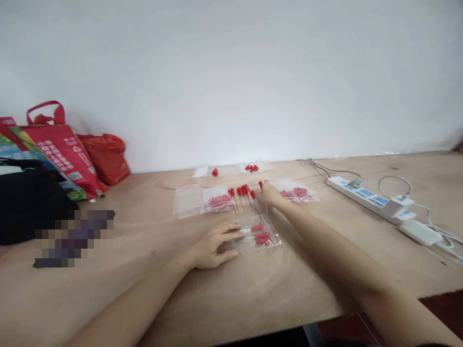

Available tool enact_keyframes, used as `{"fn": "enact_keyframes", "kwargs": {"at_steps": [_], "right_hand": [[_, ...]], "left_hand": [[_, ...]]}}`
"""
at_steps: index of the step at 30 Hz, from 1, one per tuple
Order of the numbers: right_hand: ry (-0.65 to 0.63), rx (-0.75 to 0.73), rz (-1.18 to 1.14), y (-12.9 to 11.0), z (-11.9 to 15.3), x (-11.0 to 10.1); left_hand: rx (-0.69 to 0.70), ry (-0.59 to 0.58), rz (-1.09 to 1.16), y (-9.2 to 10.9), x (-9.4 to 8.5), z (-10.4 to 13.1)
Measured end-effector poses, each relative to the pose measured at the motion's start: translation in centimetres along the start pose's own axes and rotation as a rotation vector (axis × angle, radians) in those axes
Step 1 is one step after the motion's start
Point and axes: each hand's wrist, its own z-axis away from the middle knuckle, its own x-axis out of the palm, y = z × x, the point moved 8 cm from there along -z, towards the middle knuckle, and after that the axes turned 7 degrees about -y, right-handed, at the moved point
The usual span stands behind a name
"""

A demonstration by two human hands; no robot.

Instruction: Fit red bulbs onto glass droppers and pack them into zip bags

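Note:
My left hand rests with fingers spread, its fingertips on the left end of a clear zip bag holding several droppers with red bulbs. Farther out, my right hand pinches a glass dropper, its red bulb showing just left of the fingers. Beside that hand lies a row of loose droppers, bulbs pointing away from me. Left of the row, a filled zip bag of droppers lies by a flat clear bag. Another filled bag sits right of my right hand, partly hidden.
Near the wall are red bulbs on clear bags. A white power strip with plugs and cables occupies the right side. At left stand a red shopping bag, a red plastic bag and a black bag, near a blurred item.

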Motion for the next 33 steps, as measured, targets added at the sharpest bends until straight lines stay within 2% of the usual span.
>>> {"fn": "enact_keyframes", "kwargs": {"at_steps": [2,5,8,13,23,29,33], "right_hand": [[0.036,0.007,-0.053,1.0,0.9,-1.3],[0.092,-0.013,-0.320,2.8,2.9,-2.5],[0.111,-0.015,-0.582,4.3,5.3,-2.3],[0.117,0.064,-0.794,4.9,7.8,-1.1],[0.081,0.112,-1.134,3.6,9.0,1.1],[0.147,0.075,-1.204,4.1,8.8,0.9],[0.087,0.090,-1.230,4.1,8.9,0.8]], "left_hand": [[0.003,0.002,-0.006,-0.1,0.1,0.0],[0.001,0.010,-0.006,-0.4,0.1,-0.1],[-0.007,0.004,-0.018,-0.5,0.2,-0.2],[-0.015,0.004,-0.030,-0.5,0.1,-0.1],[-0.029,0.007,-0.032,-0.5,0.1,-0.1],[-0.028,0.005,-0.040,-0.5,0.1,-0.1],[-0.040,-0.008,-0.042,-0.4,0.1,-0.1]]}}
